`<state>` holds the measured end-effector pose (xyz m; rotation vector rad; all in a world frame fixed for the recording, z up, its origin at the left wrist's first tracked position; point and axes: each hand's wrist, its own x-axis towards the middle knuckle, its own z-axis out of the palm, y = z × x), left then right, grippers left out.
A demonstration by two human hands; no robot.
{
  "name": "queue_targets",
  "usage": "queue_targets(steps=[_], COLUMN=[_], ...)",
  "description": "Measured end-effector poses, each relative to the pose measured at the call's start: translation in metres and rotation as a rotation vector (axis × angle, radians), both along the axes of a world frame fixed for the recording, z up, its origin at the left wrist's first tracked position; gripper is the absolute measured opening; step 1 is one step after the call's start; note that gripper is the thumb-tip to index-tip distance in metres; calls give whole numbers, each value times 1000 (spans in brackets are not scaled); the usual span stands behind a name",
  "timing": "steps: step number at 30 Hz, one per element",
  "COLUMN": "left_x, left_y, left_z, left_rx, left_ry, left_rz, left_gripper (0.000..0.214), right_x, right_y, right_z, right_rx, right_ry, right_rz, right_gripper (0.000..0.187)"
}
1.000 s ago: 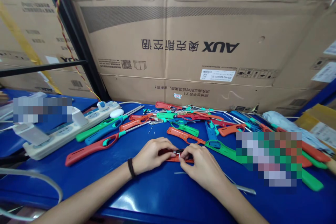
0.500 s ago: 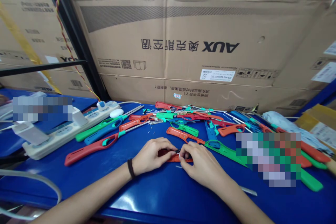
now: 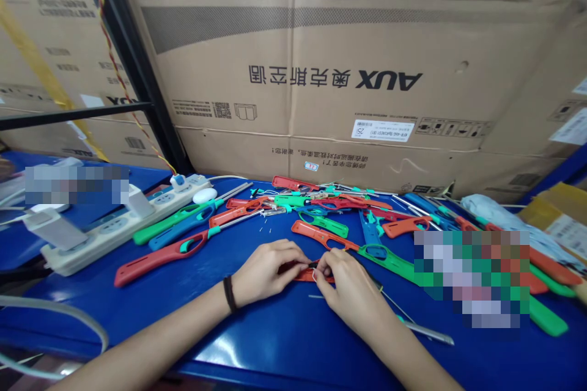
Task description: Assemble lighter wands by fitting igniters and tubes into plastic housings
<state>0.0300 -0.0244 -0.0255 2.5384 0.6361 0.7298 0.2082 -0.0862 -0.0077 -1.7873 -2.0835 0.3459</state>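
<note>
My left hand is closed on an orange-red lighter casing, which lies low over the blue table and is partly covered by my fingers. A small black part sits in the casing between my fingertips. My right hand is pinched at the casing's right side, with a thin white wire at its fingertips. The right fingers hide how far the wire runs. Right of that hand, a slim metal tube lies on the table.
Red, blue and green gas lighters lie at the left beside a white power strip. Behind my hands, lighter casings and loose parts are piled. Large cardboard boxes stand behind the blue table.
My right hand has shifted slightly and its fingers have closed in around the white wire. The metal tube by my right forearm shows more. My left hand keeps its hold.
</note>
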Motion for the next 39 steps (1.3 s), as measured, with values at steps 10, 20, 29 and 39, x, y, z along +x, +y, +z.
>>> queue_targets(steps=[10,20,29,39], left_x=[-4,-9,-8,-6], left_y=[0,-9,-5,-6], left_z=[0,13,10,6], left_rx=[151,240,101,184], left_ry=[85,202,178,218], left_rz=[-21,-59,-49,-83], left_gripper=[18,25,33,32], right_x=[12,19,18,23], right_y=[5,-7,-7,-6], right_z=[-1,-12,-21,-13], right_rx=[49,149,193,154], right_ry=[164,185,221,47], right_rz=[51,101,-53,59], right_gripper=[14,24,17,17])
